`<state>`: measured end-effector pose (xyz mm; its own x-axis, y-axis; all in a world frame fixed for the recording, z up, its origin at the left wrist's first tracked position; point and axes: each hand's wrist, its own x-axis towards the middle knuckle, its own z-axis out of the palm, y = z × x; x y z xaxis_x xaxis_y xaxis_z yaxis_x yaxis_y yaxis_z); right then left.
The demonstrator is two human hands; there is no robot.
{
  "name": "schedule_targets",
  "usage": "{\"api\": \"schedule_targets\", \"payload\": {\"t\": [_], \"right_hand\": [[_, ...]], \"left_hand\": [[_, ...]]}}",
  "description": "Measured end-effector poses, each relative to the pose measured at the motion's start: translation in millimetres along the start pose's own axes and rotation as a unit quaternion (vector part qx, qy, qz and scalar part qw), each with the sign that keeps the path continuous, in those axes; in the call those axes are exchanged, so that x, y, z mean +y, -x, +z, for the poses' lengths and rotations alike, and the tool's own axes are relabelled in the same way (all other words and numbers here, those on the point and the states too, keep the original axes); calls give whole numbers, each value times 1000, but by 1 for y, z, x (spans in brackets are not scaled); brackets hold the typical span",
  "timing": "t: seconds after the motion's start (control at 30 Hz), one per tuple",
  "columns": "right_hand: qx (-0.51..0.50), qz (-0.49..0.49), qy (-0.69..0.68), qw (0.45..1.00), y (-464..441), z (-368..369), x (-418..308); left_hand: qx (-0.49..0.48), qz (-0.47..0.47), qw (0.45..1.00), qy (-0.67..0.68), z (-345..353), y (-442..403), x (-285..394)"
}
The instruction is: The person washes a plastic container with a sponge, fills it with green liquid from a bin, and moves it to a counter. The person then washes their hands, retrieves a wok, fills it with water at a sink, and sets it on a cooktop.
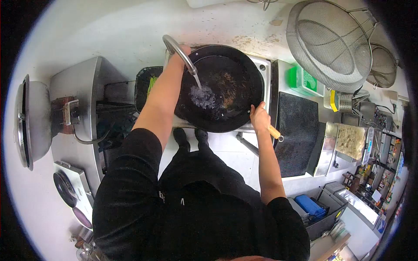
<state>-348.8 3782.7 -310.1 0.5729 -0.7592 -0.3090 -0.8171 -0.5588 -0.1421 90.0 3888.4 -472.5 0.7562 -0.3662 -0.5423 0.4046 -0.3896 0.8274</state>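
A large black wok (244, 87) rests over the sink (266, 77), with water and brownish bits inside. From the curved metal tap (174, 45) a stream of water (199, 82) pours into it and splashes. My right hand (260, 117) is wrapped round the wok's wooden handle (274, 132), whose ringed end sticks out below the hand. My left arm reaches across the wok's left side. Partly behind the tap, my left hand (185, 49) is near the wok's far-left rim; its fingers are hidden.
A dark container (141, 93) with green stalks (151, 85) stands left of the wok. To the right lie a black ribbed mat (297, 130) and a green container (300, 80). Large mesh strainers (329, 45) hang on the wall. A steel cabinet (74, 87) stands at left.
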Motion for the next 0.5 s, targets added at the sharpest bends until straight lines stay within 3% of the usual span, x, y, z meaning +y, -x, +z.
{"api": "schedule_targets", "payload": {"t": [0.17,0.43,0.5], "right_hand": [[-9,7,-1,1000,2,-5,-4],[-11,3,6,1000,2,-5,-3],[-10,4,10,1000,2,-4,-3]], "left_hand": [[7,103,943,-316,0,-12,-2],[-26,161,784,-599,9,-39,-5],[42,81,918,-386,6,-22,-3]]}}
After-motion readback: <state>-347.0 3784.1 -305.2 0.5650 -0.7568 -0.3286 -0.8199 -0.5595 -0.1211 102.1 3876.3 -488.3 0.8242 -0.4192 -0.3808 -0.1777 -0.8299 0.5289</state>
